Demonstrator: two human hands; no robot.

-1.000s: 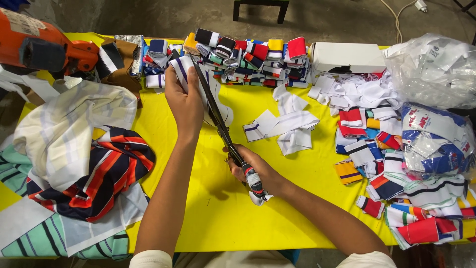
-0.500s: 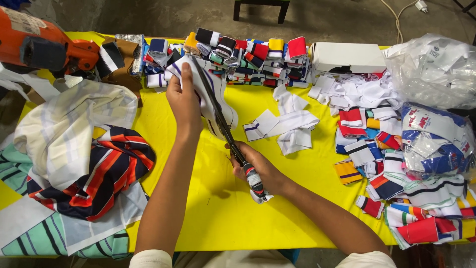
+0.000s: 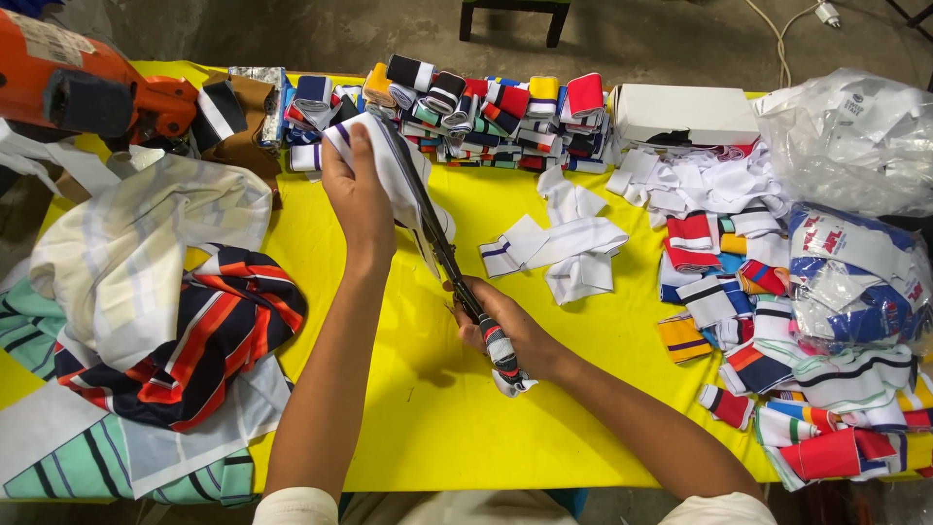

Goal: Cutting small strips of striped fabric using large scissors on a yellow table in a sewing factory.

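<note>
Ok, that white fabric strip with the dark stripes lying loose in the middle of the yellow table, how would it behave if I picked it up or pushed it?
The white fabric strip would probably go floppy: it already lies folded and creased on the yellow table. It looks thin, so likely light. Pushed, it would more likely bunch up than slide as one piece, and it won't roll.

Since a second ago my left hand point(image 3: 362, 199) has turned the white fabric piece point(image 3: 394, 170) so that more of it now hangs open to the right of my fingers, where before it was only a narrow strip. The scissors point(image 3: 437, 243) in my right hand point(image 3: 501, 331) now lie deeper along this piece, and their blades are closer together than before.
</note>
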